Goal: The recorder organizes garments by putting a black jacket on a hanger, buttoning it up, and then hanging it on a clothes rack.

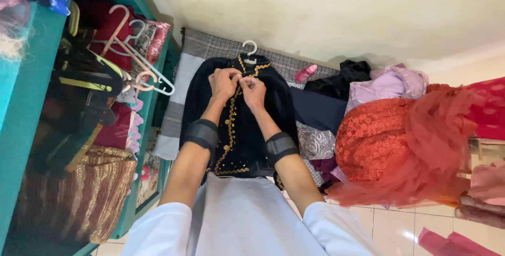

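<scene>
We see the black jacket [247, 124] with gold trim lying on its white hanger [250, 47] across a grey mat [184, 77] on the floor; our left hand [223, 82] and right hand [253, 90] meet at its collar front, fingers pinched shut on the trim; red lace dress [379, 140] near the mat's right edge.

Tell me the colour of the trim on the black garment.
Gold trim down the front of the black garment, seen in the head view.

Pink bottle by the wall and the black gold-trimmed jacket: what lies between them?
In the head view, only patterned grey mat shows between the pink bottle and the black gold-trimmed jacket; nothing else lies there.
</scene>
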